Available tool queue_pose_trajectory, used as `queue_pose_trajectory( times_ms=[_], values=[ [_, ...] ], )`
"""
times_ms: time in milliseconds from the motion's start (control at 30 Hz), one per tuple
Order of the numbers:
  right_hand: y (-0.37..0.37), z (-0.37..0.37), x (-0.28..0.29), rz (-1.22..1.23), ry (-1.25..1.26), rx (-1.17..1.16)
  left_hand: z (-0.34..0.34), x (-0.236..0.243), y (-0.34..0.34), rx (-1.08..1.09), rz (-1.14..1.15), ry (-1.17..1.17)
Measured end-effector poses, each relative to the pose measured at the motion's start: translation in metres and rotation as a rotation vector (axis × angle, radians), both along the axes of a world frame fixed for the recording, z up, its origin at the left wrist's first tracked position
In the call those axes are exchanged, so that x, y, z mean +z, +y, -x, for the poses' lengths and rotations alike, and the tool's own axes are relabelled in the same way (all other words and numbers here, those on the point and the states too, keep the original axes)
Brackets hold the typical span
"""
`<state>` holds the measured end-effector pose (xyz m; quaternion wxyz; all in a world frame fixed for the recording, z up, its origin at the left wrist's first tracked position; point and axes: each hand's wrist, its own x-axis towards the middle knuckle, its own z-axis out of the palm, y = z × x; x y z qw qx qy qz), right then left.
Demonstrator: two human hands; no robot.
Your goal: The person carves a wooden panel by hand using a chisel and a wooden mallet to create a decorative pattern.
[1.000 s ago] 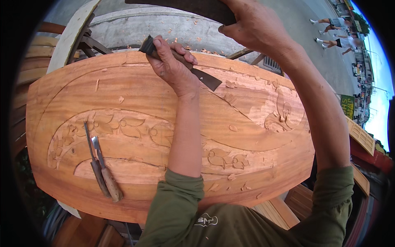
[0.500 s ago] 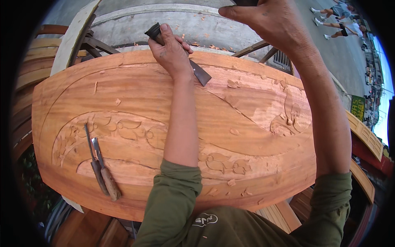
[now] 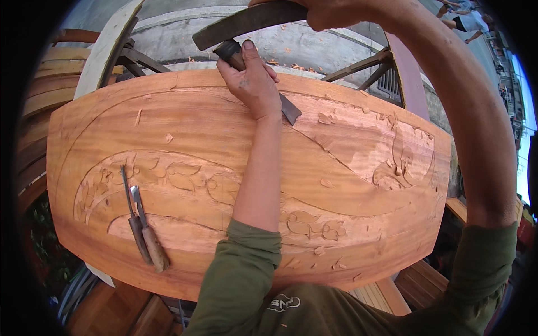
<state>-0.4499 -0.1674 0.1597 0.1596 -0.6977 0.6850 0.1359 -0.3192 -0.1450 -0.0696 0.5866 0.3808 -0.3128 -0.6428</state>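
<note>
My left hand point(image 3: 252, 87) is closed around the handle of a wide flat chisel point(image 3: 290, 111), thumb pointing up along it. The blade slants down to the right, its edge at a carved line on a large reddish-brown wooden panel point(image 3: 168, 123). At the top of the picture my right hand point(image 3: 342, 12) grips a dark, flat striking bar point(image 3: 246, 25), partly cut off by the frame. The bar's end lies just above the chisel's black-capped butt; whether they touch I cannot tell. Curling leaf shapes are carved in the panel, and shavings point(image 3: 325, 119) are scattered over it.
Two more chisels point(image 3: 148, 241) with wooden handles lie side by side on the panel's left. Wooden supports point(image 3: 358, 67) stand beyond the far edge, before a concrete kerb. Slatted wood point(image 3: 56, 84) is stacked at left. A person point(image 3: 471, 21) is on the road at upper right.
The right hand has come down and left, bringing the dark bar into view over the chisel's butt. The view has shifted slightly; the left hand keeps its grip on the chisel.
</note>
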Motion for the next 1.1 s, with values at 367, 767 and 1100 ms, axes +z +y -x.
queue_pose_trajectory(
  times_ms=[367, 767, 1100],
  values=[
    [-0.035, -0.023, -0.022, -0.109, 0.220, 0.146, -0.003, 0.002, 0.000, -0.038, -0.068, 0.018],
    [-0.026, -0.029, -0.009, 0.016, 0.068, 0.169, -0.002, -0.007, 0.009, -0.005, -0.032, 0.074],
    [-0.025, -0.044, -0.022, -0.137, 0.177, 0.103, -0.003, -0.009, 0.015, 0.003, -0.056, 0.066]
  ],
)
